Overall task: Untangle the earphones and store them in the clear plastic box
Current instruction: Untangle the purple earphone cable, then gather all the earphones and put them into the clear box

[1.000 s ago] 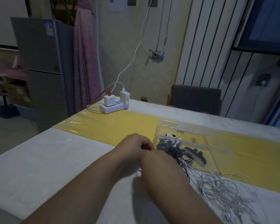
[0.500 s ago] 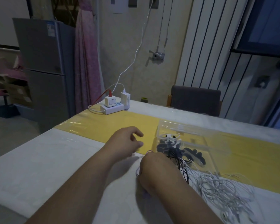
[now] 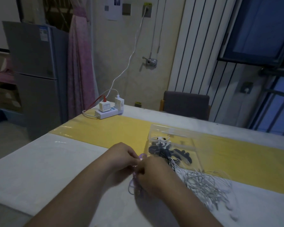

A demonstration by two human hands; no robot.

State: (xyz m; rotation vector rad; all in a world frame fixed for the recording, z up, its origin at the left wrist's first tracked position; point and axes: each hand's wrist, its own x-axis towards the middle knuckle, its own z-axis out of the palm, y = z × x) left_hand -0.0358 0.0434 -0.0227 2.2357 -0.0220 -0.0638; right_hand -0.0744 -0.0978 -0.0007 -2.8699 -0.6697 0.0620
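Left hand (image 3: 121, 155) rejoins right hand (image 3: 152, 173) (was apart); both pinch purple earphones (image 3: 131, 185).

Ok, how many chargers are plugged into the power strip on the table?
2. A cube charger with a red cable sits on the left of the power strip; a taller white charger with a white cable stands right of it. Others behind may be hidden.

Home: fridge (image 3: 34, 71), curtain (image 3: 79, 63), table (image 3: 39, 161)
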